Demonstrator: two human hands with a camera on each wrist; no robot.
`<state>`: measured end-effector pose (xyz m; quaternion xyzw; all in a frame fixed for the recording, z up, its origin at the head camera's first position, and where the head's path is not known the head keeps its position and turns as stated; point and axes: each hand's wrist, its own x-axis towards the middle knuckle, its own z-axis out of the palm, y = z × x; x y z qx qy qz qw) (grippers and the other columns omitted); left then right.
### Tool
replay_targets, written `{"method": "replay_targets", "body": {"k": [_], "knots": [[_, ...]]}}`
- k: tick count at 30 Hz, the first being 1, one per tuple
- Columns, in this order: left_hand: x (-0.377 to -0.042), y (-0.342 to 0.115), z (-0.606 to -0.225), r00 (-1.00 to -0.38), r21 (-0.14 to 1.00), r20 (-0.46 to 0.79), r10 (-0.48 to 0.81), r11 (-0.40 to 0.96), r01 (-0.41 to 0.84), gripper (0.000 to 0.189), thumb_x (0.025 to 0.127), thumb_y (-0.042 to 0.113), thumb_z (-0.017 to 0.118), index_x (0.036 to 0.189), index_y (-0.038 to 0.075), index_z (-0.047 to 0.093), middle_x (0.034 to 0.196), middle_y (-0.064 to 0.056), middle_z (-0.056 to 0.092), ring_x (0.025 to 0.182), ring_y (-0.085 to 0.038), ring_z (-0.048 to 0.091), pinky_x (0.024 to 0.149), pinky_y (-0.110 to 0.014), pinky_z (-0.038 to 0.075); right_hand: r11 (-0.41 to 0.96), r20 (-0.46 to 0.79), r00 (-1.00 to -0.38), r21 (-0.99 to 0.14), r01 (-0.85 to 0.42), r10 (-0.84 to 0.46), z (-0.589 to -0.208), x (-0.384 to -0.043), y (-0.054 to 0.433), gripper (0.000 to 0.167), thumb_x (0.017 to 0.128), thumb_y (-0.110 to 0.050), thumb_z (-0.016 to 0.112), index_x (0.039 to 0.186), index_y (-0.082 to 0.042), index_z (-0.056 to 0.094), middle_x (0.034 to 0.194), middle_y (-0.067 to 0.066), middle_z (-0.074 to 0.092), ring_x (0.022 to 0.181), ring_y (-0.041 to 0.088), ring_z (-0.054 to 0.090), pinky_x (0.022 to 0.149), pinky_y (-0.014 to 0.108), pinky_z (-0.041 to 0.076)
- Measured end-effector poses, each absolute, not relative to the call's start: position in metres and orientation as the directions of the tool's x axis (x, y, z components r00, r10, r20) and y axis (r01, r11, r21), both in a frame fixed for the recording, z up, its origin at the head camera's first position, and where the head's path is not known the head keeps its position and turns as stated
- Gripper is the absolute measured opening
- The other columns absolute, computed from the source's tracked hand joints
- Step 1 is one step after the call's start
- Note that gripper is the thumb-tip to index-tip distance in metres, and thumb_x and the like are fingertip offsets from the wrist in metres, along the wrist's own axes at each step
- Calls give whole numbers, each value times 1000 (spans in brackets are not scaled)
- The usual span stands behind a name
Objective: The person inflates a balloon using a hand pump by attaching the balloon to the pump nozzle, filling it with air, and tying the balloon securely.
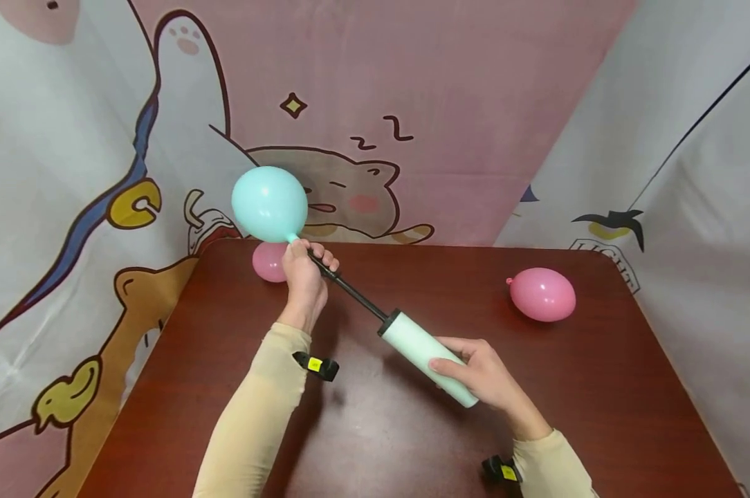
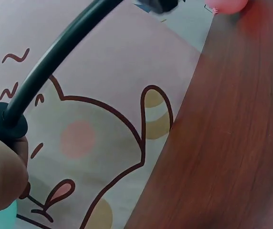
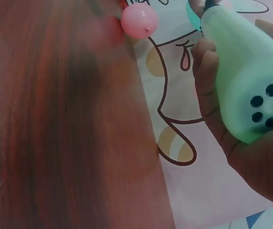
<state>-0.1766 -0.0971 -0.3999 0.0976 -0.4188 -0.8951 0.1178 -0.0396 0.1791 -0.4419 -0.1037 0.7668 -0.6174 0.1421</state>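
A light blue, inflated balloon point(image 1: 269, 204) sits at the far end of a hand balloon pump. My left hand point(image 1: 305, 280) grips the pump's end and the balloon's neck together. From there a black rod point(image 1: 356, 290) runs down to the pump's pale green barrel point(image 1: 421, 353). My right hand point(image 1: 481, 373) holds that barrel, thumb on top. In the right wrist view the barrel's end point(image 3: 270, 107) shows a ring of dark holes. The left wrist view has the black rod point(image 2: 55, 62) rising from a round collar by the left hand point(image 2: 5, 171).
A pink balloon point(image 1: 543, 294) lies on the right of the brown table point(image 1: 375, 443). Another pink balloon point(image 1: 268, 263) is at the back left, partly behind my left hand. A printed cartoon cloth point(image 1: 450, 104) hangs behind the table.
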Motion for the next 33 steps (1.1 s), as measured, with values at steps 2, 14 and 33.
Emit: {"method": "replay_targets", "body": {"k": [2,14,33], "knots": [[-173,-86,-403,-958,769,-68,-277,-626,127,30,114,22,28,87,15,39,69,0,41,55,-12,41,50,-24,38,222,-88,-944,-975,16,-318,-440,-44,174,40,93,-11,76,129,5,68,99,17,75,67,22,73,62,35,60],[-154,-49,-421,-983,796,-101,-150,-605,10,31,114,26,32,89,11,42,72,-1,42,59,-14,42,54,-26,40,255,-95,-956,-967,22,-278,-439,-66,149,42,92,-15,78,129,1,68,104,18,73,75,21,70,67,32,58],[-143,-42,-432,-997,853,-47,-69,-522,-5,35,115,28,26,91,10,43,75,-2,47,67,-17,52,67,-29,49,437,146,-894,-832,-343,-424,-442,-88,133,70,94,-18,76,156,-11,44,151,14,53,122,30,59,93,45,50]]}}
